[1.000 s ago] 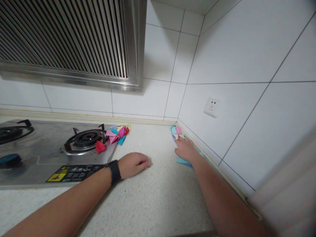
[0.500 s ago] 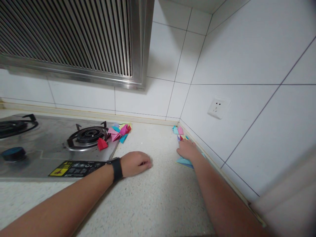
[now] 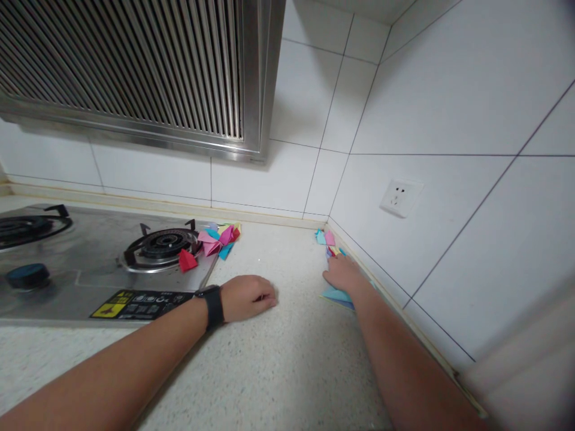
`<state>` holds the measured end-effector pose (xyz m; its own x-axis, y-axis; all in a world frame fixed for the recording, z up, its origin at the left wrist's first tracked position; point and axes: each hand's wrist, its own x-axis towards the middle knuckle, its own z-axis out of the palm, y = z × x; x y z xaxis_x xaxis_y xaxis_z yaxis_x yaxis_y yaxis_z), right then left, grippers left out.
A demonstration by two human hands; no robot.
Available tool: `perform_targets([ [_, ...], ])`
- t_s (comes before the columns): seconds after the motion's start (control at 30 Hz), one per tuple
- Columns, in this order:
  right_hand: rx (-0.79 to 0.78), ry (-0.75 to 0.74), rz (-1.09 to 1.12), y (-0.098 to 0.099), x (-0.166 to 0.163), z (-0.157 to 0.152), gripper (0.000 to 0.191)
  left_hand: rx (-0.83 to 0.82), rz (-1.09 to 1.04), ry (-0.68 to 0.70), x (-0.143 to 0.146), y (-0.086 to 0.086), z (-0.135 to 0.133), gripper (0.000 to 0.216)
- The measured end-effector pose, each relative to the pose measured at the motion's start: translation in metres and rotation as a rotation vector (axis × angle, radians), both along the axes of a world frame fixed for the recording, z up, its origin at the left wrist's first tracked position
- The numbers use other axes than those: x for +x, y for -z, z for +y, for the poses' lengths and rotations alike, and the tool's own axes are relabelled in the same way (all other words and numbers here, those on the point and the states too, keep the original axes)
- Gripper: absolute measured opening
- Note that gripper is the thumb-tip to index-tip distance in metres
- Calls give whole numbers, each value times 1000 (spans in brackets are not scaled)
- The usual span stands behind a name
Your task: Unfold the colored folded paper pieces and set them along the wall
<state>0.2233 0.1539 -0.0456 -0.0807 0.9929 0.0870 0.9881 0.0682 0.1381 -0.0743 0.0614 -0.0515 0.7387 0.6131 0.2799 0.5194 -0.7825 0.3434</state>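
Note:
My left hand [image 3: 248, 298], with a black watch [image 3: 211, 305] on its wrist, rests on the speckled counter [image 3: 269, 371]. Its fingers are curled in and I see nothing in them. My right hand [image 3: 345, 274] is by the right wall, its fingers bent down over small colourful folded paper pieces [image 3: 332, 251]. The fingertips are partly hidden, and what they grip cannot be made out. Below this hand lie flat blue paper sheets [image 3: 336, 296], partly covered by it. Behind it are a light blue folded paper [image 3: 320, 237] and a pink one [image 3: 330, 238].
A pile of folded colored papers [image 3: 220, 239] lies at the right edge of the gas stove [image 3: 99, 251], beside a burner [image 3: 166, 242]. One red folded paper [image 3: 187, 260] sits on the stove. A range hood [image 3: 135, 78] hangs above. The right wall has a socket [image 3: 401, 199].
The view has shifted very slightly. Both hands and the papers stay in about the same places.

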Motion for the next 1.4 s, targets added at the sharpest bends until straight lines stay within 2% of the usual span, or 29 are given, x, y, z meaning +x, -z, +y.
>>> perform_targets([
  [0.2, 35, -1, -7, -2, 0, -2, 41, 5, -16, 6, 0, -1, -1, 28],
  [0.33, 191, -61, 91, -11, -8, -8, 40, 10, -4, 0, -1, -1, 0, 28],
  [0.47, 466, -312, 371, -23, -30, -22, 49, 32, 21, -8, -1, 0, 0, 27],
  [0.53, 500, -488, 544, -25, -46, -33, 60, 49, 40, -6, 0, -1, -1, 27],
  [0.6, 391, -650, 626, -22, -60, -46, 65, 79, 74, -22, -1, -3, -1, 27],
  [0.67, 182, -795, 595, -15, -72, -56, 64, 133, 118, -87, -5, -6, 1, 26],
  [0.73, 10, -870, 537, -7, -78, -61, 59, 210, 157, -214, -14, -10, 6, 26],
  [0.8, -60, -881, 501, -1, -79, -60, 49, 289, 188, -371, -27, -14, 13, 26],
  [0.97, -84, -852, 501, 4, -71, -50, 34, 367, 255, -799, -68, -20, 30, 24],
  [1.07, -94, -848, 504, 2, -67, -49, 31, 389, 306, -984, -85, -21, 34, 30],
  [1.2, -99, -855, 493, 1, -65, -52, 30, 402, 322, -1089, -92, -22, 33, 38],
  [1.4, -112, -858, 486, 0, -63, -52, 31, 405, 327, -1114, -91, -21, 33, 38],
])
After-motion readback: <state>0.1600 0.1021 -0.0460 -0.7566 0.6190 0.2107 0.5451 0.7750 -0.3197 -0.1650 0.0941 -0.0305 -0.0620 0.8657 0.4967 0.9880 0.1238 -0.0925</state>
